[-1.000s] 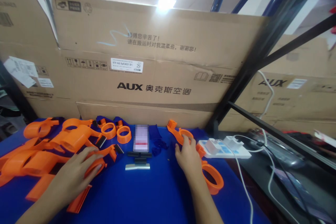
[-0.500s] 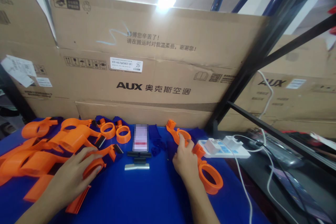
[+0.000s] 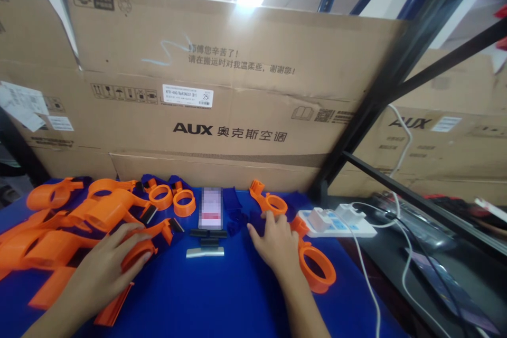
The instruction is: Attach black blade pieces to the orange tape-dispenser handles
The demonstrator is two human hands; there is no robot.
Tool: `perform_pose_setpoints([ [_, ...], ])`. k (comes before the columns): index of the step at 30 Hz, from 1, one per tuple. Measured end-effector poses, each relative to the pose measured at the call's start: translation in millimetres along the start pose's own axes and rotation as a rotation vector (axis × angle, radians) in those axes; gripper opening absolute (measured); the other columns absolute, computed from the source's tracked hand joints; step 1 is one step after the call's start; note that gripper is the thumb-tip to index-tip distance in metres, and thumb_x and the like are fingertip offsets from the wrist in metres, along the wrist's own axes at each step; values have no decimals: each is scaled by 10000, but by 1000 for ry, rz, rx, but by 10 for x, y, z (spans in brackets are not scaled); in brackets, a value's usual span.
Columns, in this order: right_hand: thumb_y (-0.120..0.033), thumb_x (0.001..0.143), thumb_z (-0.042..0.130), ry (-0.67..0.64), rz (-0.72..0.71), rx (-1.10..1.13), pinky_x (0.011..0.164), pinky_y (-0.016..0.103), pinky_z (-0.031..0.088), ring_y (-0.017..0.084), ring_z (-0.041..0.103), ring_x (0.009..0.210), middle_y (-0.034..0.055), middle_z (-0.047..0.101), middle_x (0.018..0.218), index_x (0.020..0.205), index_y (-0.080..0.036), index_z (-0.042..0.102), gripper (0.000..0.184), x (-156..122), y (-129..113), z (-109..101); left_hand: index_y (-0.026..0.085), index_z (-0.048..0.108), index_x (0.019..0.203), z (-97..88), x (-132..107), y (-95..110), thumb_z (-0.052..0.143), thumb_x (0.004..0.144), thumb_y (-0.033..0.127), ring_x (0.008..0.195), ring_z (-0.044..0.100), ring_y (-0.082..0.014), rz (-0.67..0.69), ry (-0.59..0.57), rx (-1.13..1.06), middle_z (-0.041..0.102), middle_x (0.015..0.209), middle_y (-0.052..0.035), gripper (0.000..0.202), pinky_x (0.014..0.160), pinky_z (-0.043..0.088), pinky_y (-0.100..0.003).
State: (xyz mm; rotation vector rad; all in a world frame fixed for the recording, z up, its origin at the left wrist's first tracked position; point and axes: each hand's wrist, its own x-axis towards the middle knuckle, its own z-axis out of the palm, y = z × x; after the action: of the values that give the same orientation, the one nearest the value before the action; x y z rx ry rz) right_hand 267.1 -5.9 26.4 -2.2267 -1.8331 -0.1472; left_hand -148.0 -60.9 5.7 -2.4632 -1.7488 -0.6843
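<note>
My left hand (image 3: 106,263) lies flat with fingers spread on an orange plastic tape-dispenser part (image 3: 139,250) at the near edge of a pile of orange parts (image 3: 59,222). My right hand (image 3: 273,240) rests on the blue table (image 3: 222,296), fingers stretched toward dark blue plastic pieces (image 3: 242,217). An orange ring part (image 3: 316,268) lies just right of that hand, and another orange ring piece (image 3: 270,202) sits beyond its fingertips. A phone (image 3: 211,208) stands on a small stand (image 3: 206,245) between the hands.
Large AUX cardboard boxes (image 3: 222,90) wall off the back of the table. A white power strip (image 3: 336,222) with plugs and white cables (image 3: 368,285) lies at the right. A dark metal rack frame (image 3: 380,84) rises at the right. Two orange rings (image 3: 174,199) lie at the back.
My right hand has slid left, from the orange ring piece toward the dark blue pieces. My left hand has stayed on the orange part.
</note>
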Motion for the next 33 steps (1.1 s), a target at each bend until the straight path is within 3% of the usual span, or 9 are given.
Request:
perform_pose_setpoints([
  [6, -346, 901, 615, -71, -61, -44, 900, 441, 396, 318, 631, 1038, 144, 600, 1159, 1205, -202, 607, 337, -34, -74, 45, 356, 728, 1202, 11, 20, -8, 636, 931, 519, 1125, 685, -303, 26, 36, 4, 675, 1322, -41, 330, 937, 567, -417],
  [12, -364, 919, 607, -76, -66, -69, 898, 442, 387, 340, 617, 1070, 160, 610, 1183, 1211, -203, 621, 334, -34, -80, 50, 355, 717, 1218, 4, 20, 7, 633, 936, 509, 1128, 678, -311, 32, 35, -2, 673, 1317, -54, 333, 929, 571, -442],
  [24, -403, 829, 625, -131, -28, -67, 954, 499, 344, 375, 573, 1140, 176, 601, 1193, 1300, -190, 570, 520, -118, -57, -73, 331, 723, 1172, -4, 14, 25, 619, 945, 499, 1156, 660, -299, 34, 54, -16, 678, 1283, -52, 301, 964, 558, -411],
  [33, -351, 875, 563, -197, -18, -59, 939, 478, 345, 357, 581, 1105, 164, 596, 1137, 1172, -178, 622, 349, -82, -12, -104, 281, 739, 1084, 16, 81, 6, 629, 937, 504, 1089, 657, -288, 59, 23, -35, 693, 1170, -75, 289, 977, 528, -420],
])
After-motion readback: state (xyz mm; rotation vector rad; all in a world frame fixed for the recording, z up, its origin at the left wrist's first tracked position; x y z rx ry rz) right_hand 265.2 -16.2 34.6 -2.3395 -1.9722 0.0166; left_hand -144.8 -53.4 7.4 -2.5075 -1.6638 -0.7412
